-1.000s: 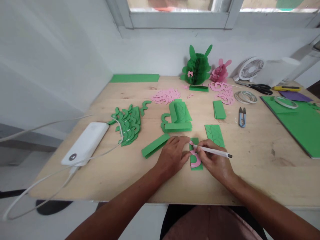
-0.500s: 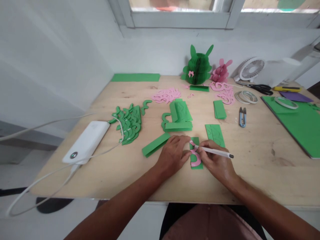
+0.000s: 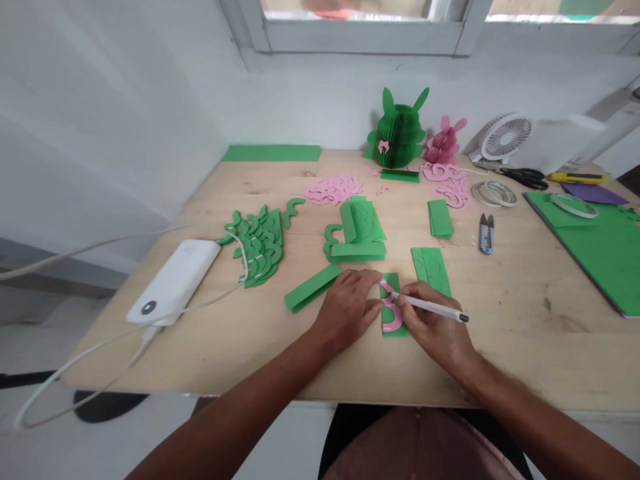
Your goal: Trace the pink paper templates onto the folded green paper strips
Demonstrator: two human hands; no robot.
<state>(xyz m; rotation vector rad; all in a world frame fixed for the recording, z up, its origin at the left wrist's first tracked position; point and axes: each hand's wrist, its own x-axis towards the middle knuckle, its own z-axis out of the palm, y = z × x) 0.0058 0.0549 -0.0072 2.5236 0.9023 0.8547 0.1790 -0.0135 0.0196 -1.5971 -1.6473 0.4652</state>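
A small folded green paper (image 3: 391, 328) lies near the table's front edge with a pink curved template (image 3: 391, 315) on top of it. My left hand (image 3: 347, 308) presses the template down with closed fingers at its left edge. My right hand (image 3: 434, 325) grips a white pen (image 3: 430, 307), its tip touching the pink template's upper part. Another green paper with drawn outlines (image 3: 431, 268) lies just behind my right hand. A folded green strip (image 3: 313, 288) lies to the left of my left hand.
On the wooden table (image 3: 500, 347) sit a stack of folded green papers (image 3: 359, 230), green cut shapes (image 3: 259, 243), pink cut shapes (image 3: 333, 189), a white power bank (image 3: 173, 281) with cables, snips (image 3: 485, 233), tape rolls (image 3: 493, 193), a green mat (image 3: 595, 247), a small fan (image 3: 504, 137) and green and pink paper rabbits (image 3: 399, 130).
The pen tip has shifted slightly down along the pink template. Both hands stay in place on the green paper; the view has drifted a little.
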